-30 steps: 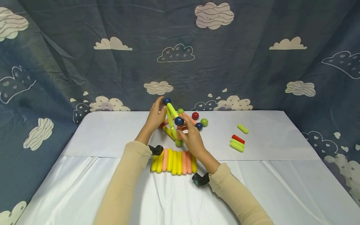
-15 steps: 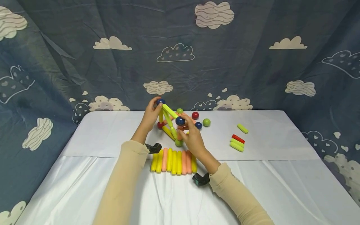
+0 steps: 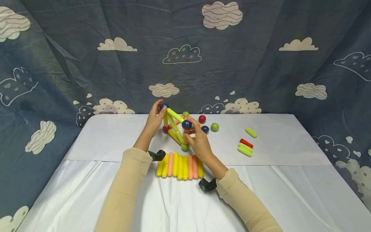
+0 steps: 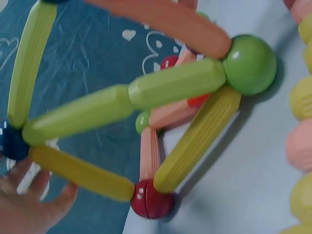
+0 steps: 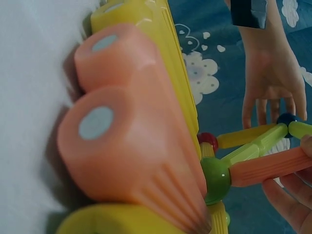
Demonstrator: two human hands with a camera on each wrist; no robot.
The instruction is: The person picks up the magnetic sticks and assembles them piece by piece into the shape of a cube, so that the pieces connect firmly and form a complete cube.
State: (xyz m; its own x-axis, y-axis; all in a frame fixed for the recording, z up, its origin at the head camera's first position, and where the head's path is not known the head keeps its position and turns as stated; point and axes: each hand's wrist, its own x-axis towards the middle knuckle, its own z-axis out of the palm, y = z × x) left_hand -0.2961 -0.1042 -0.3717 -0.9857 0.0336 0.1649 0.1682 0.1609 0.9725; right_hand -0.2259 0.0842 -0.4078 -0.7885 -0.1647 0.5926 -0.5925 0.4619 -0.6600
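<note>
A frame of magnetic sticks and balls stands at the back middle of the table. My left hand pinches its upper left blue ball. A yellow stick runs from that ball down to a red ball. My right hand holds the upright orange stick, its fingertips right at the upper right blue ball. One light green stick joins the two blue balls. Two joined light green sticks slant down to the front green ball.
Nearer me lies a row of yellow and orange sticks. Loose red and green balls lie behind the right hand. Further right are a red stick and several light green sticks. A cloud-printed curtain hangs behind.
My left hand has moved left and slightly down with the blue ball, spreading the frame's top. The right hand has stayed nearly still. The loose green ball has rolled a little to the right.
</note>
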